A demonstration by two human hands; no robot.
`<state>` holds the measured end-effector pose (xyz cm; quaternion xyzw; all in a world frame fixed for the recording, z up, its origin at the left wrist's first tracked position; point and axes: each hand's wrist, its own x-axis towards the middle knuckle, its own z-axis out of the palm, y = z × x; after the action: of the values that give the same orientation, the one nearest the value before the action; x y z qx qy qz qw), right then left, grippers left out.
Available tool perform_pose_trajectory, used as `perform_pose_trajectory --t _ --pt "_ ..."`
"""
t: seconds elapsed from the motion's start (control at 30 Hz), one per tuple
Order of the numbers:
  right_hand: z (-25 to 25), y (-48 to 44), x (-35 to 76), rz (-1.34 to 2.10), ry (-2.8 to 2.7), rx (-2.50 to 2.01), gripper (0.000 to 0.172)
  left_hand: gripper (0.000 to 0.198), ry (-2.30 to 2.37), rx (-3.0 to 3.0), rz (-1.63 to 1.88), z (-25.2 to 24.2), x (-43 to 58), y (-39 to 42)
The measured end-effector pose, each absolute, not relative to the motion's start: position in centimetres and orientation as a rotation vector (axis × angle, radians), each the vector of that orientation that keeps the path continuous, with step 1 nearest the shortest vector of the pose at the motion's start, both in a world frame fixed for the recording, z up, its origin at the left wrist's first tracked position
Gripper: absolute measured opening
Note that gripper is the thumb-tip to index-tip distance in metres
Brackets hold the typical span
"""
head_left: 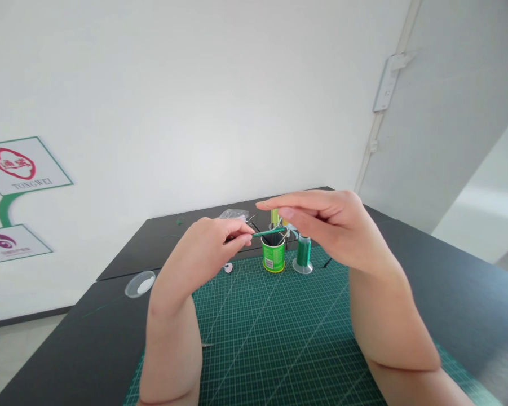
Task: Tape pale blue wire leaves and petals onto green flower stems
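Note:
My left hand (211, 242) is closed in a pinch on one end of a thin green stem-like strip (268, 232). The strip reaches right, above a green can (273, 258), to small pale, whitish-blue pieces below my right hand (325, 223). I cannot make out whether those pieces belong to the strip. My right hand is held over them with its fingers stretched out to the left and the thumb just under them; no grip on anything shows. Dark-handled tools stand in the can. Beside it, a spool of green thread (304, 252) stands upright on the mat.
A green cutting mat (274, 338) with grid lines lies on the dark table (122, 316). To the left is a shallow clear dish (140, 284) with something white in it. A clear plastic bag (234, 214) and a small white piece (228, 268) lie behind my left hand.

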<state>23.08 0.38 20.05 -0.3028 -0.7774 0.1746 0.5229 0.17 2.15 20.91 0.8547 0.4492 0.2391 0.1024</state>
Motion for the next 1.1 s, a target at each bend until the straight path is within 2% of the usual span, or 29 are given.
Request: perform_pose_trajectory --t 0.23,0.87,1.1 --pt "20.1 0.7 23.6 0.361 -1.805 -0.752 0.027 0.019 1.191 2.575 0.532 21.1 0.0 1.9" --pt "20.0 1.1 24.7 0.372 -1.790 -0.703 0.026 0.028 1.214 2.597 0.467 21.3 -0.3 1.8" --pt "19.8 0.9 25.1 0.332 -1.819 -0.703 0.024 0.022 1.186 2.576 0.496 21.3 -0.5 1.6"
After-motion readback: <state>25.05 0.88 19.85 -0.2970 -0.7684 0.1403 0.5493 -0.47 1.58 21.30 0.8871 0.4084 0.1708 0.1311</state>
